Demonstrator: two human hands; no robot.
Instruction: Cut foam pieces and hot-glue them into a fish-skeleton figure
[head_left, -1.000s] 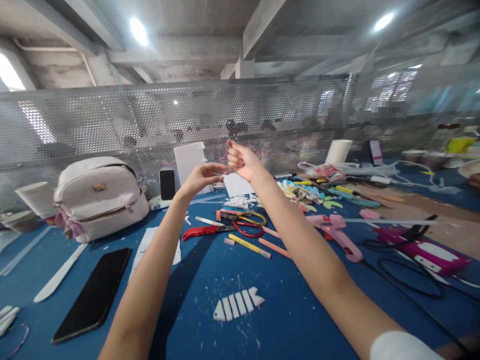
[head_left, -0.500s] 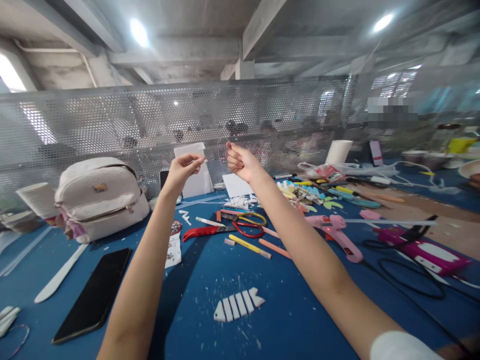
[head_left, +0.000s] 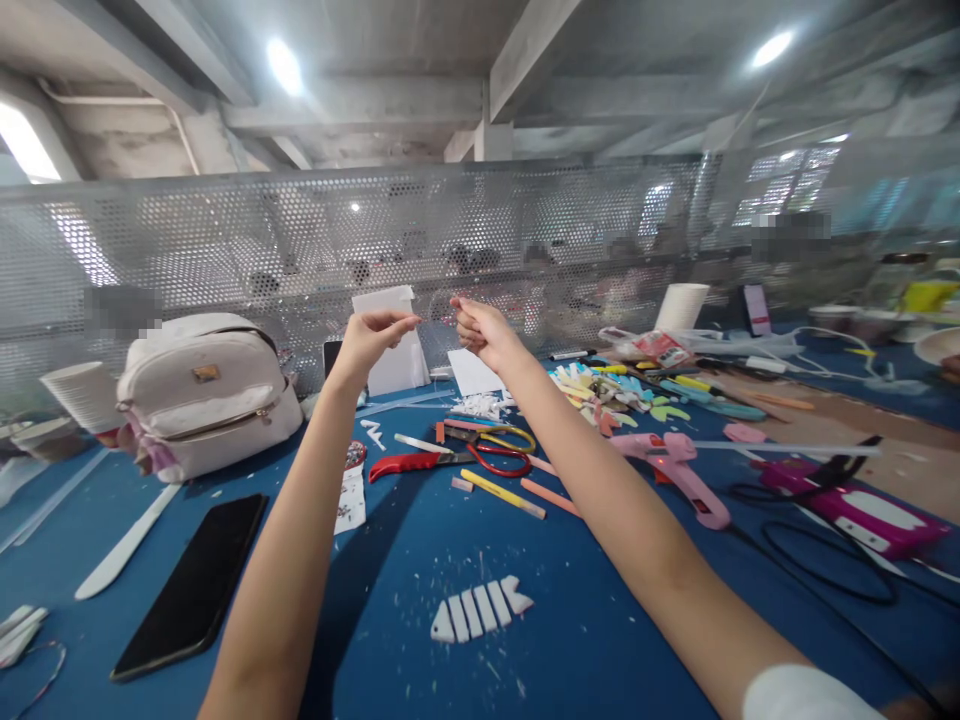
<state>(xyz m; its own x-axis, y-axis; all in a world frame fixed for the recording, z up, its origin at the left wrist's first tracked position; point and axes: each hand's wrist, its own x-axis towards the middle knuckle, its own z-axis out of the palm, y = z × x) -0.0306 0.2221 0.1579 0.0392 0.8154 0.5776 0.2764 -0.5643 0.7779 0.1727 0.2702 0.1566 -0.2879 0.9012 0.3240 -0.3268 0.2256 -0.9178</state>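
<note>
Both arms stretch forward over the blue table, hands raised in front of the perforated screen. My left hand (head_left: 376,340) is closed, thumb and forefinger pinched together and pointing right. Facing it across a small gap, my right hand (head_left: 484,330) is curled closed with a pinch at its tip. Anything between the fingertips is too fine to make out. A white fish shape (head_left: 481,610) cut into several strips lies flat on the table, well below the hands. Red-handled scissors (head_left: 409,463) and a yellow stick (head_left: 502,494) rest between the forearms.
A white backpack (head_left: 206,400), a black phone (head_left: 191,590) and a white plastic knife (head_left: 124,545) lie left. To the right are a pink glue gun (head_left: 679,470), its black cord, a magenta device (head_left: 855,505) and a pile of colourful pieces (head_left: 607,390). The perforated screen (head_left: 315,240) stands behind.
My hands have come slightly closer together, the right one dropping a little. Both stay pinched. The view has shifted slightly; the fish shape and tools lie as before.
</note>
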